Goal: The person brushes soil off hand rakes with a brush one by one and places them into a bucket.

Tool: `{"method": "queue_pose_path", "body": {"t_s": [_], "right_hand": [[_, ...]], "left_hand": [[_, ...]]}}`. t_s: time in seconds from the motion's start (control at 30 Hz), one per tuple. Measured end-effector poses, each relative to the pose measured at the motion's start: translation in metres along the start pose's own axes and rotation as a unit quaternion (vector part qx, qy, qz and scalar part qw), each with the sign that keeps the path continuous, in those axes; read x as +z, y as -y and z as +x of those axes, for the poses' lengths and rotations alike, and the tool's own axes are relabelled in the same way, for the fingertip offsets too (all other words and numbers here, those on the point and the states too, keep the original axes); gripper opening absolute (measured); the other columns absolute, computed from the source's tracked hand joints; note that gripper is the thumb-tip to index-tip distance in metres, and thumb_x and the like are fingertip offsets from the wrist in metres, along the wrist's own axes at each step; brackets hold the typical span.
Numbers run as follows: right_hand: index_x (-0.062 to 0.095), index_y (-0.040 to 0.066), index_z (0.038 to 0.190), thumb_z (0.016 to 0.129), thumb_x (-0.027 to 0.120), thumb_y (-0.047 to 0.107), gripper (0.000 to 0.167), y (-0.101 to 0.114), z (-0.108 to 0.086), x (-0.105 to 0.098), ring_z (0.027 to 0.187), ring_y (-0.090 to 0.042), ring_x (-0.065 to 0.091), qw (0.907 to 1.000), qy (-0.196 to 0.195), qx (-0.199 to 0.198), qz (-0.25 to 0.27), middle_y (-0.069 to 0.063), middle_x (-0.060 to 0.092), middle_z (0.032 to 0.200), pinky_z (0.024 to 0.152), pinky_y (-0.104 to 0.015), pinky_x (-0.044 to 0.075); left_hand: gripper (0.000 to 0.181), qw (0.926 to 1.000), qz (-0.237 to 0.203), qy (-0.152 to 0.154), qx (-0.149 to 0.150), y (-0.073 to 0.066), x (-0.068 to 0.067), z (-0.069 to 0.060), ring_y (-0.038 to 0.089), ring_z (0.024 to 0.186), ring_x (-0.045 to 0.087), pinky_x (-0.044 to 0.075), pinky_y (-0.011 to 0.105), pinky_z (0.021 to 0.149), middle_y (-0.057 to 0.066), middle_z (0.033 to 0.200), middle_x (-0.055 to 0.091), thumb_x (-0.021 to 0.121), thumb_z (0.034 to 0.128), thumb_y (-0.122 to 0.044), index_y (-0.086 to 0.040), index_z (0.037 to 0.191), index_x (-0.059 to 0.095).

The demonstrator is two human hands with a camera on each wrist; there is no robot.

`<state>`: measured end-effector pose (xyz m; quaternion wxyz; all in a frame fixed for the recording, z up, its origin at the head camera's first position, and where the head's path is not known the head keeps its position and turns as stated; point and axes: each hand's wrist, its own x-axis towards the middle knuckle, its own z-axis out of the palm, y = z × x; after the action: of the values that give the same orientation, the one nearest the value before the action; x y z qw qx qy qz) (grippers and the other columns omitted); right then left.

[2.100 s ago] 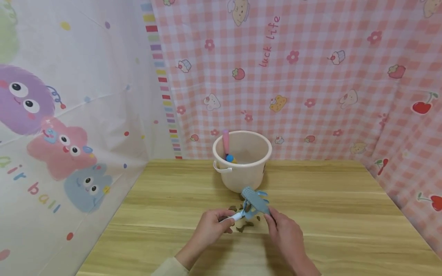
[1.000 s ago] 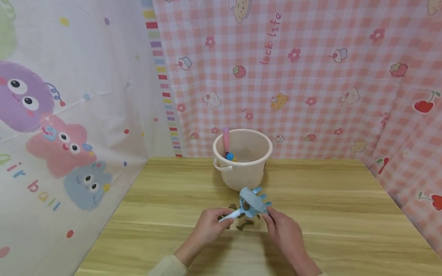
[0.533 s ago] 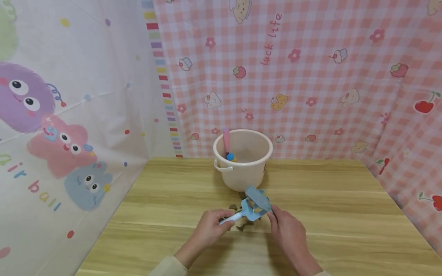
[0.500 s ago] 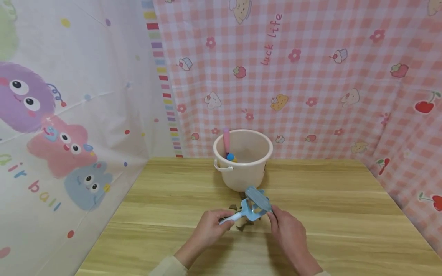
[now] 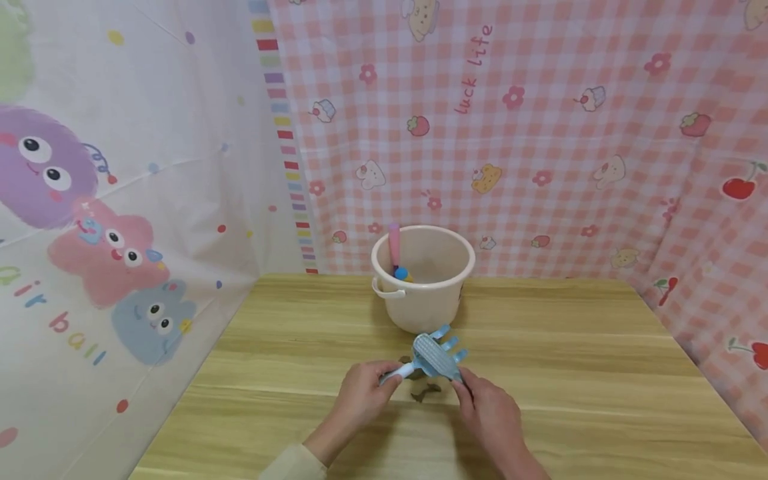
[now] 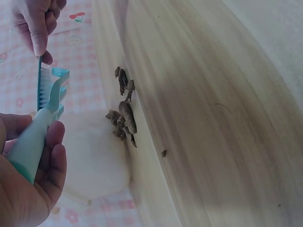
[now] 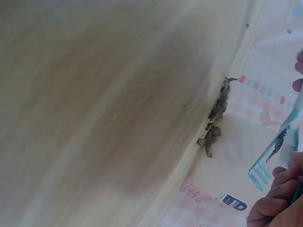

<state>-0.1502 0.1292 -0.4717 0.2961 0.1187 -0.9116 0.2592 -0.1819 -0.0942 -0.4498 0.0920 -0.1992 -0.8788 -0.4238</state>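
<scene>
My left hand grips the pale handle of a small light-blue hand rake, its tines pointing away to the right. A blue brush is pinched by its end in my right hand. The brush lies across the rake head, and the left wrist view shows its bristles facing the rake. In the right wrist view a dark brown clump sits between rake and bristles. Several dry brown clumps, perhaps soil, lie on the table below; the tools partly hide them in the head view.
A cream bucket stands just beyond the tools, its handle hanging at the left. Inside are a pink-handled thing and a blue ball-like end. The wood-patterned table meets printed cloths at the back and sides.
The brush has swept back and forth over the rake; since half a second ago it has shifted left with its textured back turned up. The right hand moved slightly left, while the left hand barely moved.
</scene>
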Motion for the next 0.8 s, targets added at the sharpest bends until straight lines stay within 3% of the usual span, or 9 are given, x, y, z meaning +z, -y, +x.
{"method": "queue_pose_path", "body": {"t_s": [0.07,0.3,0.6,0.8], "right_hand": [[0.072,0.009,0.103,0.089,0.072,0.015,0.016,-0.001,-0.001,0.002,0.06,-0.031,0.064,0.9999,0.002,0.014,-0.006,-0.005,0.066,0.071,0.045,-0.042,0.045],[0.071,0.001,0.115,0.094,0.068,0.017,0.027,-0.004,-0.001,0.002,0.079,-0.038,0.07,0.9967,0.043,0.069,-0.005,-0.017,0.073,0.094,0.057,-0.05,0.054],[0.071,0.0,0.115,0.094,0.068,0.017,0.027,-0.007,0.004,-0.001,0.075,-0.036,0.07,0.9954,0.042,0.086,-0.012,-0.016,0.073,0.09,0.052,-0.048,0.051],[0.071,0.003,0.116,0.094,0.067,0.018,0.027,-0.011,0.005,-0.003,0.066,-0.033,0.066,0.9941,0.042,0.098,-0.022,-0.013,0.071,0.082,0.047,-0.044,0.045]], "left_hand": [[0.018,0.9999,-0.004,-0.007,0.007,0.0,0.001,-0.001,0.001,0.057,0.046,0.045,0.023,0.057,-0.001,0.083,0.071,0.069,0.0892,-0.009,-0.004,0.105,0.076],[0.018,1.0,-0.007,-0.006,-0.002,-0.002,0.002,-0.003,0.0,0.052,0.042,0.046,0.021,0.055,0.0,0.082,0.071,0.068,0.0898,-0.008,-0.003,0.105,0.076],[0.022,0.9995,-0.03,-0.003,-0.002,0.0,0.001,-0.004,0.0,0.044,0.035,0.038,0.021,0.042,0.009,0.089,0.074,0.067,0.0913,-0.007,0.003,0.11,0.073],[0.02,0.9995,-0.005,-0.023,0.019,0.002,0.002,-0.003,0.004,0.065,0.057,0.052,0.024,0.062,0.009,0.094,0.075,0.069,0.09,-0.008,0.001,0.107,0.075]]}}
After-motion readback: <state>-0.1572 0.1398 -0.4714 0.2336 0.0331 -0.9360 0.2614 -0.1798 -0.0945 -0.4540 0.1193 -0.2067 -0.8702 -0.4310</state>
